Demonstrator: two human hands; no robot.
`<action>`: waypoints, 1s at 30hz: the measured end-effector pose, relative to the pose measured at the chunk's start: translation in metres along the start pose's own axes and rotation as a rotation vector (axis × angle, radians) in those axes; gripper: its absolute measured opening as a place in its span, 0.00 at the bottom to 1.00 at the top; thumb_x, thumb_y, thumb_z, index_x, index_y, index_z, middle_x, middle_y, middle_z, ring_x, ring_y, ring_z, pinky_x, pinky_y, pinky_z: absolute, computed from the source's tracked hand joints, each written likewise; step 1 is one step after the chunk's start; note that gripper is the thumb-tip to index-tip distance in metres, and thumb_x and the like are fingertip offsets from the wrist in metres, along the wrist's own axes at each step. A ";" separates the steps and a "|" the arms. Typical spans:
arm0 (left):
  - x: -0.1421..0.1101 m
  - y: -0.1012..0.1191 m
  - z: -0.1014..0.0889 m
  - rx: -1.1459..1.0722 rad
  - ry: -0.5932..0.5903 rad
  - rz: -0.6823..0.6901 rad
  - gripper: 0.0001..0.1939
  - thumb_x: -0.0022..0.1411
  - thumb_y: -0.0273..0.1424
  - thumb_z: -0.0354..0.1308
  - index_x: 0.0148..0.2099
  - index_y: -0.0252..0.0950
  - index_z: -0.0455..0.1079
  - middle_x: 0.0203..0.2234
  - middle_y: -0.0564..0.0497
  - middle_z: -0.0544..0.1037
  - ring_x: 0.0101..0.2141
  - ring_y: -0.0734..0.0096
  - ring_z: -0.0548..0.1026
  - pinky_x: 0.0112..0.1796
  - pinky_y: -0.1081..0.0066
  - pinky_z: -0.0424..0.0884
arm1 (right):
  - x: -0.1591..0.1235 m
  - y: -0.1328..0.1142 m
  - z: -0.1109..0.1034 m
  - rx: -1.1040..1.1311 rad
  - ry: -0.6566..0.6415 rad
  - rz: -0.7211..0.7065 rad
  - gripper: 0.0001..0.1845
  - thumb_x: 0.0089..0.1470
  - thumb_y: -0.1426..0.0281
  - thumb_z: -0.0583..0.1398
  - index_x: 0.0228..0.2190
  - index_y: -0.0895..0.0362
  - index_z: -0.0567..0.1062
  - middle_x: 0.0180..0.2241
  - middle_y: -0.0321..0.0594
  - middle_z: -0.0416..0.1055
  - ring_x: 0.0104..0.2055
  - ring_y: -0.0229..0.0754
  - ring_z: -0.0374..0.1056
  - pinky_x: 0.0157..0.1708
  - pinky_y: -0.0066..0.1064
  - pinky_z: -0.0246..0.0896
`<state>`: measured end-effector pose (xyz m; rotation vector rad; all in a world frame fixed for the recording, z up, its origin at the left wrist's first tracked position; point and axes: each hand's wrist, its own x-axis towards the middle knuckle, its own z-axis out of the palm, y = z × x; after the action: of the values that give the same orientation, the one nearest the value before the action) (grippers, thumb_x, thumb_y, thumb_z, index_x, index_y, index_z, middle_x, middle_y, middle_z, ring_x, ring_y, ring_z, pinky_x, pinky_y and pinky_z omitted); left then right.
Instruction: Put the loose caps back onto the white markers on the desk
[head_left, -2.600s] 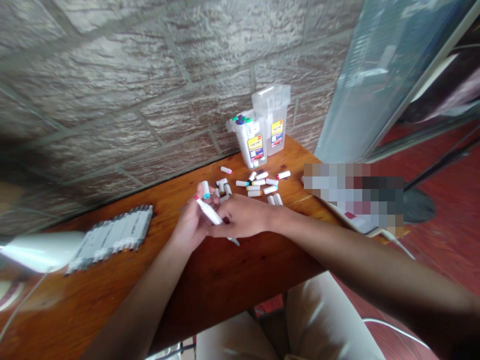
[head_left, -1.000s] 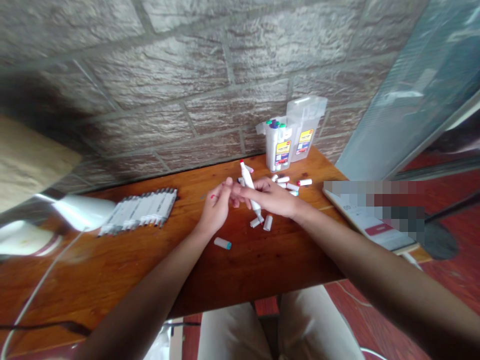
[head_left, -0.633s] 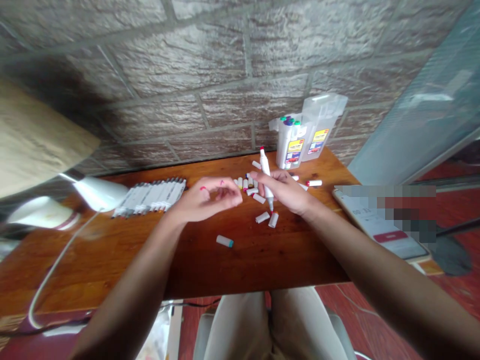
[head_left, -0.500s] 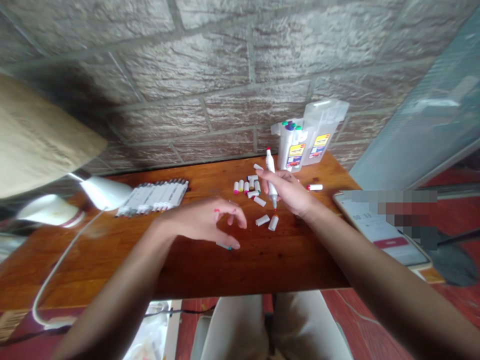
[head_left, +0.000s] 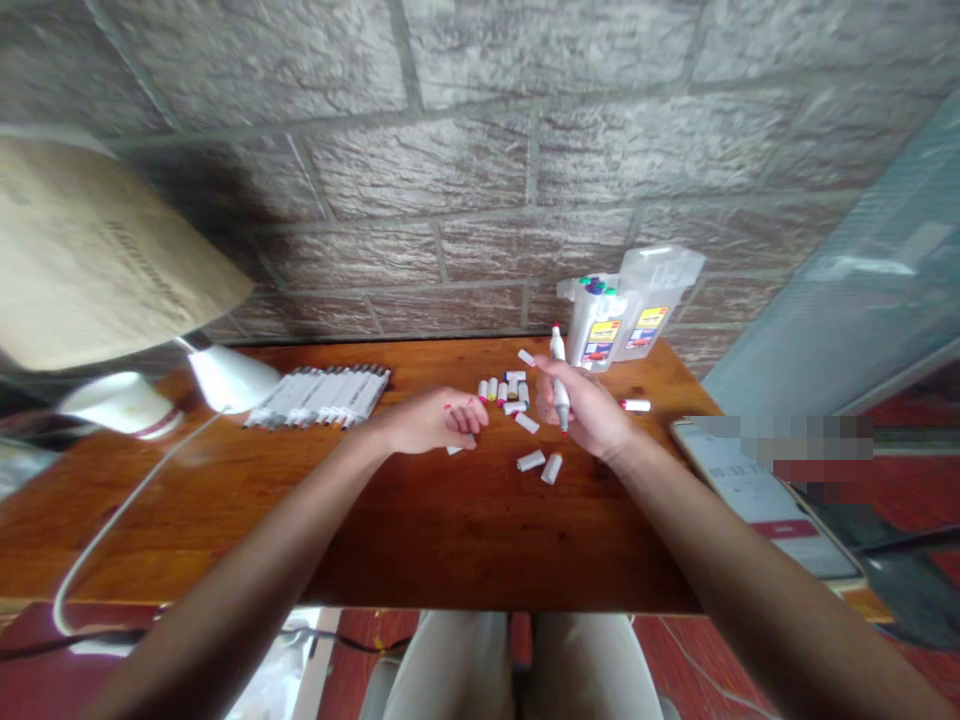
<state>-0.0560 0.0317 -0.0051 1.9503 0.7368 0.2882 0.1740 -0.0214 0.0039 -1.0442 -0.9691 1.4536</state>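
Observation:
My right hand (head_left: 592, 415) is closed round a white marker (head_left: 559, 375) held nearly upright, its red tip pointing up, over the wooden table (head_left: 420, 520). My left hand (head_left: 439, 420) is curled over a loose white cap (head_left: 453, 450) on the table, fingers closed on it; most of the cap is hidden. Several loose marker caps (head_left: 506, 388) lie between and behind my hands, and two caps (head_left: 541, 464) lie just in front of my right hand.
A row of capped markers (head_left: 322, 396) lies at the back left. Two clear marker boxes (head_left: 626, 318) stand against the brick wall. A white lamp (head_left: 225, 378) with its cord sits at the left, a pad or tablet (head_left: 765, 495) at the right edge.
My left hand dropped the teal-ended cap on the table, drew away from the marker, then came down over that cap. My right hand kept the marker upright.

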 end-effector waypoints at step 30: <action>0.015 0.024 0.027 -1.421 0.256 0.100 0.21 0.69 0.40 0.56 0.51 0.26 0.75 0.44 0.38 0.82 0.45 0.63 0.81 0.45 0.69 0.75 | -0.012 -0.005 0.005 0.484 -0.351 0.169 0.33 0.51 0.60 0.69 0.15 0.58 0.53 0.14 0.24 0.44 0.14 0.26 0.37 0.15 0.21 0.38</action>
<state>-0.0218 0.0134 0.0005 0.5908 0.3615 0.8491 0.1714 -0.0329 0.0112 -0.5334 -0.7197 1.9342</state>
